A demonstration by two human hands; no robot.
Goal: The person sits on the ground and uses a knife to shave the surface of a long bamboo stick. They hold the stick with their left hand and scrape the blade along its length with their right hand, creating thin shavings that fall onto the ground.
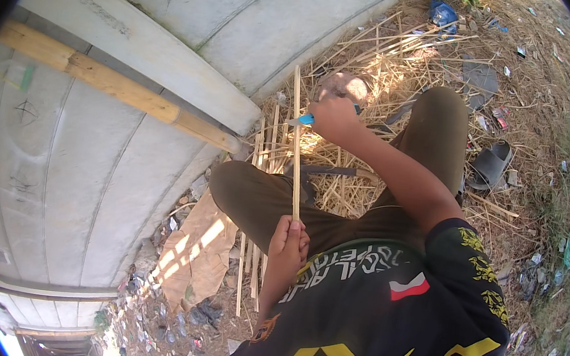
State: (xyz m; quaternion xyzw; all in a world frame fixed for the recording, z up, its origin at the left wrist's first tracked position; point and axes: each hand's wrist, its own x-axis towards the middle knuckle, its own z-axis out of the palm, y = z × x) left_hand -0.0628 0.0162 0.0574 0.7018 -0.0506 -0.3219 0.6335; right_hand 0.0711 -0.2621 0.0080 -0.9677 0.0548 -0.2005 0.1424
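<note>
A long, pale bamboo strip (296, 155) stretches away from my body above my lap. Its near end is in my left hand (289, 242), with the fingers closed around it. My right hand (334, 120) grips the blue handle of a knife (306, 119), and the blade lies across the strip's upper part. Most of the handle is hidden inside my fist. Several other bamboo strips (241, 275) lie on the ground to the left of my legs, partly under my left knee.
Bamboo shavings (339, 195) and thin offcuts cover the ground between and beyond my legs. A concrete panel wall (81, 176) with a bamboo pole (110, 81) stands on the left. Brown cardboard (196, 252) lies near my left knee, a dark sandal (490, 165) on the right.
</note>
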